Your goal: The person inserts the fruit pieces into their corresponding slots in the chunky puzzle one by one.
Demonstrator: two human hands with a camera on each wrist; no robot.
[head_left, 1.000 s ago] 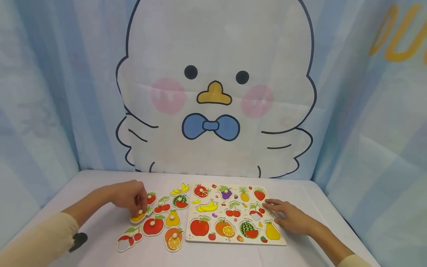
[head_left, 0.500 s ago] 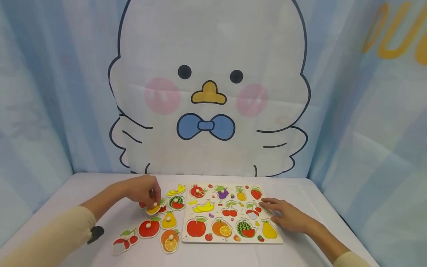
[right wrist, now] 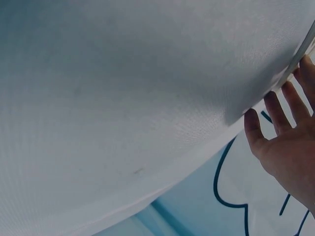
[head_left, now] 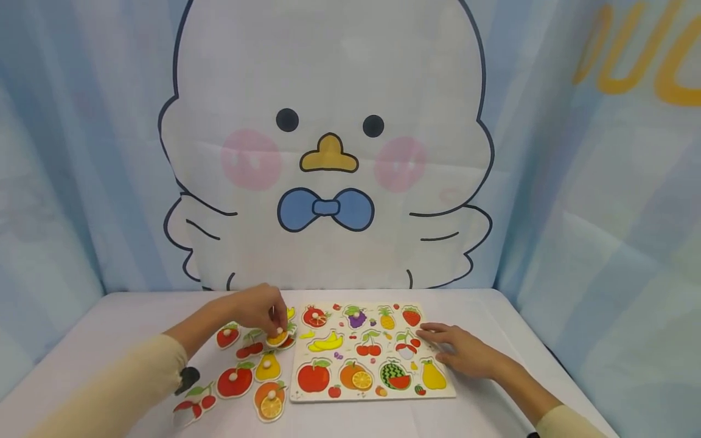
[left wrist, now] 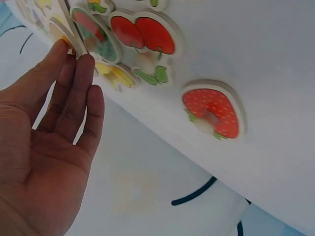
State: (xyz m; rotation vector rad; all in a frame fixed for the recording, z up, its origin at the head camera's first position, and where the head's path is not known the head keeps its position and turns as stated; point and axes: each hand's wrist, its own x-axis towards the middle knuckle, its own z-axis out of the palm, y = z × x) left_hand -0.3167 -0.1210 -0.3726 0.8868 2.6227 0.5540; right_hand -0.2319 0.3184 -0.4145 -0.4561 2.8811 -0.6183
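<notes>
Yellow piece [head_left: 277, 339], partly covered, in left grip [head_left: 260, 309]

In the head view, the left hand [head_left: 260, 309] is hiding much of the banana piece [head_left: 291, 313] and part of the yellow knobbed piece [head_left: 276, 340] it is pinching, which is partly covering the watermelon piece [head_left: 289, 342]. The top edge is cropping the cartoon chick [head_left: 328, 73]. The right wrist view is cutting off the right hand [right wrist: 291, 147] and puzzle board [head_left: 336, 373].
</notes>
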